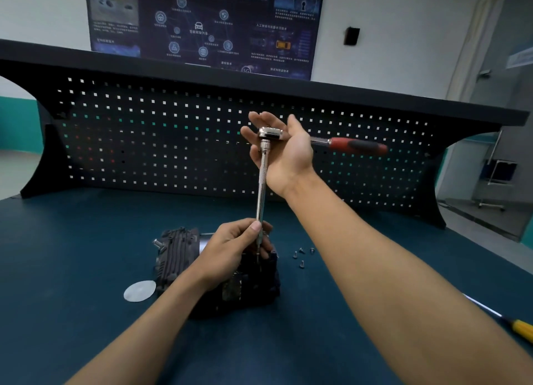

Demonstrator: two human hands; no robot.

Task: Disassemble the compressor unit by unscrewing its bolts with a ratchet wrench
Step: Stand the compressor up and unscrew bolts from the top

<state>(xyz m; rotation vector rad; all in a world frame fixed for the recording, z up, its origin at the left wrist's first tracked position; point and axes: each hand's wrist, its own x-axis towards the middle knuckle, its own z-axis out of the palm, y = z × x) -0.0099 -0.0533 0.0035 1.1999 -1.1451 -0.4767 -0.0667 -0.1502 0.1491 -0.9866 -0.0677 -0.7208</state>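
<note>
The left hand (pixel 230 249) pinches the extension bar (pixel 262 188) above the compressor unit (pixel 178 255). The right hand's (pixel 285 151) grip curls round the ratchet wrench (pixel 354 145) head.

Open bench (pixel 86 240) surface runs left of the compressor unit (pixel 176 257), broken only by a round disc (pixel 140 291) just beside its near left corner. On the right, a few loose bolts (pixel 301 255) lie near the unit and a screwdriver (pixel 519 328) lies at the edge. The extension bar (pixel 261 188) stands upright from the unit, the ratchet wrench (pixel 357 146) handle jutting right at its top. The pegboard (pixel 173 142) closes the rear beneath an overhanging shelf (pixel 259 81)
</note>
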